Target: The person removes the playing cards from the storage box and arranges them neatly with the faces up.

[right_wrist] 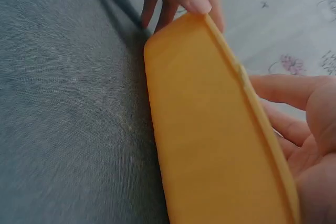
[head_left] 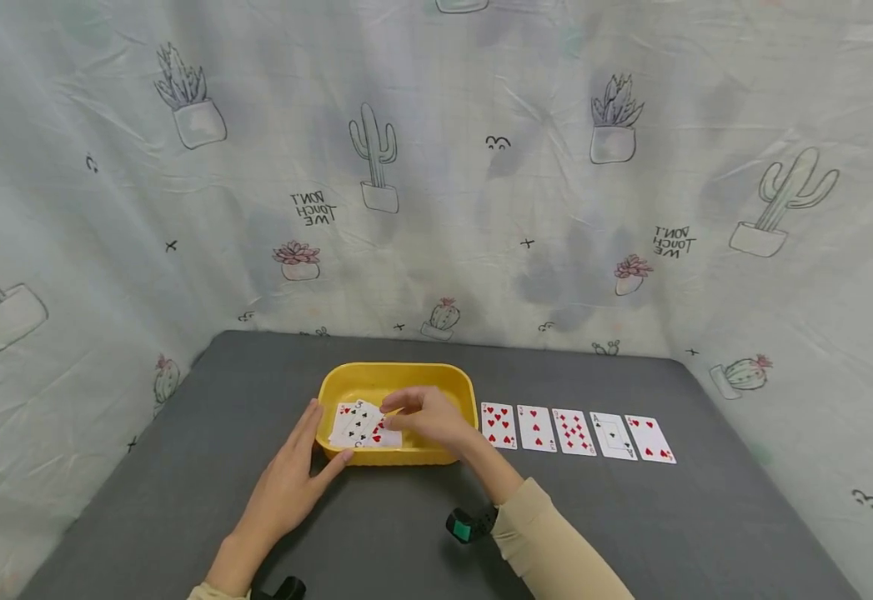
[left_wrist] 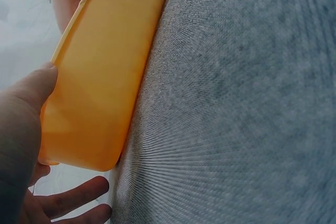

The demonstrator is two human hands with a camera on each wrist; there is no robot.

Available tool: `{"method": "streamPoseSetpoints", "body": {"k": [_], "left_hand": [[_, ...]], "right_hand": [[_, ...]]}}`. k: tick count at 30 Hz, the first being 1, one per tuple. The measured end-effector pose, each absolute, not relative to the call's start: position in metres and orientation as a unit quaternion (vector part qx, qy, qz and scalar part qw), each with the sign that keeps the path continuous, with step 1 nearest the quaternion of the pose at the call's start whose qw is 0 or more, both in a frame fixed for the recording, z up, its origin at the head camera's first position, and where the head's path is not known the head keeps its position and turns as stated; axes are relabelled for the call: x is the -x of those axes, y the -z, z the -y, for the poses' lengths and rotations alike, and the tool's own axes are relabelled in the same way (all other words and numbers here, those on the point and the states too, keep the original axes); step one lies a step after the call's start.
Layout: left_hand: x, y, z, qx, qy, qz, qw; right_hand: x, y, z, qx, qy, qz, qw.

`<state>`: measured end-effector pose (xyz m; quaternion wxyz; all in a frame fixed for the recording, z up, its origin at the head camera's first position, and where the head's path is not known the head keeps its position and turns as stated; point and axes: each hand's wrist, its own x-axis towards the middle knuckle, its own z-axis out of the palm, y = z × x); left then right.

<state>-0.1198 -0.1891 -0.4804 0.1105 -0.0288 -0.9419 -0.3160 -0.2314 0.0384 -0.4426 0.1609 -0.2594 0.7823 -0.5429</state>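
Observation:
A yellow tray (head_left: 398,377) stands in the middle of the grey table (head_left: 203,467) with a few face-up playing cards (head_left: 359,423) in it. My left hand (head_left: 325,439) holds the tray's front left corner, its thumb (left_wrist: 31,95) against the outer wall (left_wrist: 100,77) and its fingers straight along the side. Over the tray, my right hand (head_left: 393,408) reaches in, and its thumb and forefinger pinch the edge of a card. In the right wrist view the tray wall (right_wrist: 210,140) hides the cards, and only the right hand's fingers (right_wrist: 291,98) show above the rim.
Several face-up cards (head_left: 574,432) lie in a row on the table just right of the tray. A cloth printed with cactuses (head_left: 436,167) hangs behind and at both sides. Bare grey table (head_left: 669,533) stretches in front.

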Motion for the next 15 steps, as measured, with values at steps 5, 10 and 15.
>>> {"method": "streamPoseSetpoints", "body": {"k": [5,10,15], "left_hand": [[0.122,0.482,0.188,0.032,0.320,0.941,0.110],[0.119,0.485,0.189,0.025,0.315,0.943,0.103],[0.120,0.484,0.190,0.026,0.310,0.944,0.109]], "right_hand": [[0.243,0.451,-0.029,0.271,0.535,-0.769,0.220],[0.248,0.461,-0.026,0.289,0.513,-0.762,0.270],[0.251,0.463,-0.022,0.302,0.486,-0.784,0.241]]}}
